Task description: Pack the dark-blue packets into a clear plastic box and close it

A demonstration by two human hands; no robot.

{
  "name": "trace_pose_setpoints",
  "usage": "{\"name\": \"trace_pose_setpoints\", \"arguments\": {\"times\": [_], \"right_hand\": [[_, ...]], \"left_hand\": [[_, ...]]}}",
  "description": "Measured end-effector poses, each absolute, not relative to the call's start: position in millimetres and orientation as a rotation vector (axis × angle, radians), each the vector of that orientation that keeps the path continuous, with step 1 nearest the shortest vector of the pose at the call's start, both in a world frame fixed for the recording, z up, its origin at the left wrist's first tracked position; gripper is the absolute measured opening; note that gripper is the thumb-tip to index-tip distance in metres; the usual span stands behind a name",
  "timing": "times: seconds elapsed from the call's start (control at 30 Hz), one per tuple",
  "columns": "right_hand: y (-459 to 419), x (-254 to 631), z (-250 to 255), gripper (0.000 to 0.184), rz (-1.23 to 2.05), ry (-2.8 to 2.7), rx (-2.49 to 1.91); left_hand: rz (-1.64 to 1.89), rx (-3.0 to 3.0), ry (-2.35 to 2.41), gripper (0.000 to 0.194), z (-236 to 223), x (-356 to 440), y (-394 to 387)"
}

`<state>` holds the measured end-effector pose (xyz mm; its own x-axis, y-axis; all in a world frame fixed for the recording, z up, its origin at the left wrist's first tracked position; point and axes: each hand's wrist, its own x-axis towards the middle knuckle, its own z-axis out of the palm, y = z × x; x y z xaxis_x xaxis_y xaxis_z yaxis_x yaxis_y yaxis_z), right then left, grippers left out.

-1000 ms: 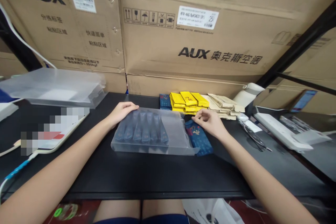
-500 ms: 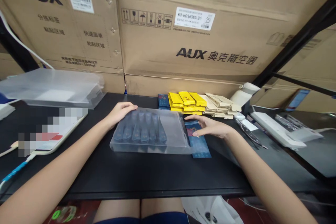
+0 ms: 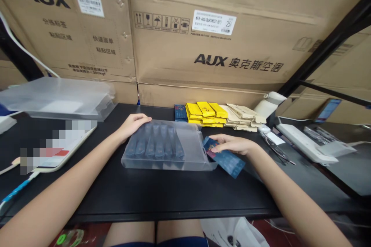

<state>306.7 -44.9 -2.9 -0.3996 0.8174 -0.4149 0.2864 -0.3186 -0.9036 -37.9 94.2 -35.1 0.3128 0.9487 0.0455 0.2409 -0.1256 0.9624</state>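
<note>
A frosted translucent plastic box (image 3: pixel 191 144) lies flat on the black table, its open end facing right. Through its top show several dark blue packets (image 3: pixel 155 141) lined up side by side. My left hand (image 3: pixel 135 123) grips the box at its back left corner, fingers closed on the edge. Pinched between thumb and fingers, a loose dark blue sachet (image 3: pixel 228 160) is in my right hand (image 3: pixel 232 144) at the open end. One corner of this sachet is at the box's opening, and the rest slants toward the front right.
Behind the box are yellow packets (image 3: pixel 207 114), beige packets (image 3: pixel 243 115) and a blue packet stack (image 3: pixel 180 112). A white bottle (image 3: pixel 269 105) and a power strip (image 3: pixel 305 144) stand to the right. Left are a tablet-like device (image 3: pixel 62 152) and more translucent boxes (image 3: pixel 60 94). Large cartons (image 3: pixel 174 58) line the back.
The blue sachet, flat on the table beside the box before, is now gripped in my right hand, lifted and turned, its lower end swung right. My left hand and the box stay put.
</note>
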Motion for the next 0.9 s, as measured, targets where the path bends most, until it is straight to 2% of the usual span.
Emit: {"name": "trace_pose_setpoints", "arguments": {"times": [0.27,0.53,0.67,0.9], "right_hand": [[-40,299,-12,0.033,1.708,-1.423,-1.447],[-37,323,-20,0.043,1.849,-1.262,-1.156],[-35,327,-25,0.041,1.894,-1.212,-1.002],[-37,315,-19,0.052,1.967,-1.296,-1.064]], "left_hand": [[0.901,1.601,1.106,0.035,-34,-38,93],[0.898,1.635,1.108,0.034,-35,-39,95],[0.899,1.655,1.097,0.033,-36,-38,95],[0.885,1.677,1.093,0.033,-34,-37,94]]}}
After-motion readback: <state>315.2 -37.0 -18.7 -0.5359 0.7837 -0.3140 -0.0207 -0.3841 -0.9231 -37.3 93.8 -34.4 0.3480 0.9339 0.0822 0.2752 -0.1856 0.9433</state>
